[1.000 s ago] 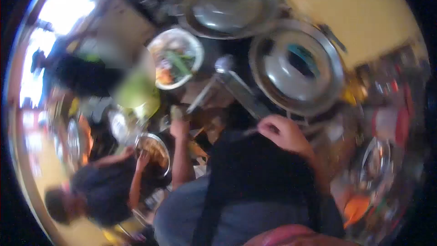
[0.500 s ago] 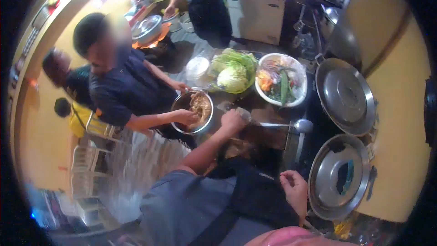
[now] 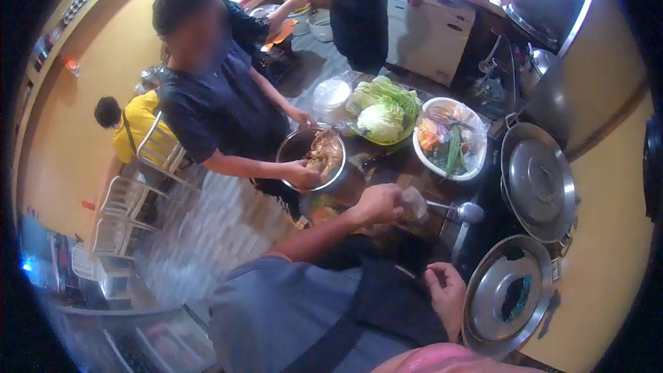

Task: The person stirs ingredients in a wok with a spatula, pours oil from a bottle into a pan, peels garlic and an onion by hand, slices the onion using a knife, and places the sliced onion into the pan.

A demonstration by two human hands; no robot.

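Note:
My left hand (image 3: pixel 380 204) reaches over the table with its fingers closed on a small translucent, plastic-looking piece (image 3: pixel 414 205). A metal ladle (image 3: pixel 470 213) lies just right of that piece, its handle pointing toward my hand. My right hand (image 3: pixel 447 293) is held low near my body, fingers curled, with nothing visible in them. Beside it is a wide metal lid (image 3: pixel 483 321) with a dark middle. Across the table, a person's hands work in a steel bowl (image 3: pixel 280 159) of brownish food (image 3: pixel 326 150).
Leafy cabbage (image 3: pixel 382 121) sits in a green basin beside white containers (image 3: pixel 331 94). A white tub (image 3: pixel 423 155) holds mixed vegetables. Another large metal lid (image 3: pixel 537 173) stands along the right wall. White chairs (image 3: pixel 121 197) are at left; more people stand behind.
The view has shifted, so most things appear moved. My left hand has moved closer to the ladle, still with the translucent piece. Another person's arm now reaches out at the back.

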